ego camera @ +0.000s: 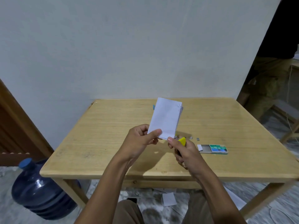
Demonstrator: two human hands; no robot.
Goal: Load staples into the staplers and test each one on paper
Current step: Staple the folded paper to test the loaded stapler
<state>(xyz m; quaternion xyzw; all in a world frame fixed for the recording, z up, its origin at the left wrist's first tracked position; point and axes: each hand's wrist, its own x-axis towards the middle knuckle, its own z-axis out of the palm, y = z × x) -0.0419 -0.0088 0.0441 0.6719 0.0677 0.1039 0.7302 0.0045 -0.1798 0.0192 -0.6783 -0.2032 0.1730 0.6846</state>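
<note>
While held upright above the table (105, 126), white paper (166, 118) is pinched at its lower edge by left hand (140, 141), thumb across the front. Staple (178, 105) sits in paper's upper right corner. Right hand (187, 153) curled round yellow stapler (182, 141), thumb tip touching paper's bottom corner. Open staple box (213, 149) lies on table just right of that hand, loose staple bits (197, 139) nearby.

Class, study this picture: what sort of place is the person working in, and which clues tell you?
Probably a room in a home: a light wooden table against a bare pale wall, and a big blue plastic water bottle standing on the marbled floor.
</note>
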